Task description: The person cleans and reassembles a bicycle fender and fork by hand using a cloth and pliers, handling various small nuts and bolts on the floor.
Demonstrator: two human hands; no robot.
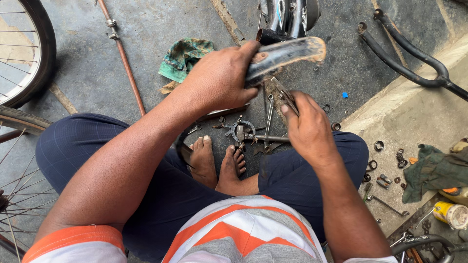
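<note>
My left hand (219, 78) grips a worn black bicycle saddle (285, 54), held up edge-on above my crossed bare feet (217, 160). Beneath the saddle, my right hand (307, 129) holds a pair of pliers (284, 95) whose jaws reach the metal fittings on its underside. On the ground under both hands lie a spanner (268, 117) and a round clamp (238, 129) with other small metal parts.
Spoked wheels (22, 53) stand at the left. A thin copper-coloured rod (124, 58) and a green rag (185, 56) lie ahead. A black fork (409, 63) rests at the upper right. On the raised slab at right are rings, nuts, a dark cloth (434, 170) and a yellow can (451, 214).
</note>
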